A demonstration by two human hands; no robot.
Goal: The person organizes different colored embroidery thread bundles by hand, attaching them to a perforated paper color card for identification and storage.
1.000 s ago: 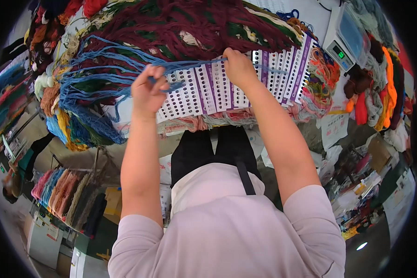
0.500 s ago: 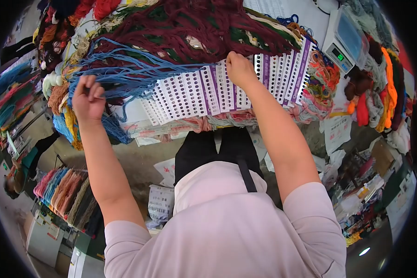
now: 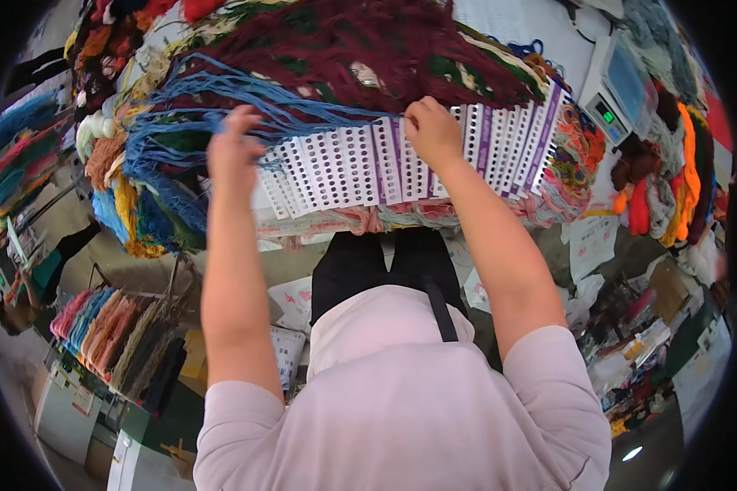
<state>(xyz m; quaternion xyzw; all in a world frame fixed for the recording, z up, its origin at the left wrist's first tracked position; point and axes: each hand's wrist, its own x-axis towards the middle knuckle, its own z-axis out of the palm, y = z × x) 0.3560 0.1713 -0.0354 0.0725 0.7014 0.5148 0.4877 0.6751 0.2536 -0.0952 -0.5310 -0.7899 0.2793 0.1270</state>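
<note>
White punched cards with purple strips [image 3: 389,159] lie fanned in a row along the table's near side. Blue yarn [image 3: 278,114] stretches from the left over their upper ends toward my right hand. My right hand [image 3: 434,132] is closed in a pinch at the end of the blue strands, over the top of a card. My left hand [image 3: 236,151] is raised over the blue yarn by the leftmost cards, its fingers smeared by motion. A heap of maroon yarn [image 3: 319,57] covers the cards' far ends.
A digital scale [image 3: 604,114] with a lit display stands at the right. Orange yarn [image 3: 689,168] and other skeins hang beyond it. Pink and grey yarn [image 3: 356,219] lines the near edge. A rack of skeins [image 3: 110,331] stands low at the left.
My left hand has moved right, from the left end of the blue yarn toward the cards. My right hand has shifted slightly right and down in the view, still pinched.
</note>
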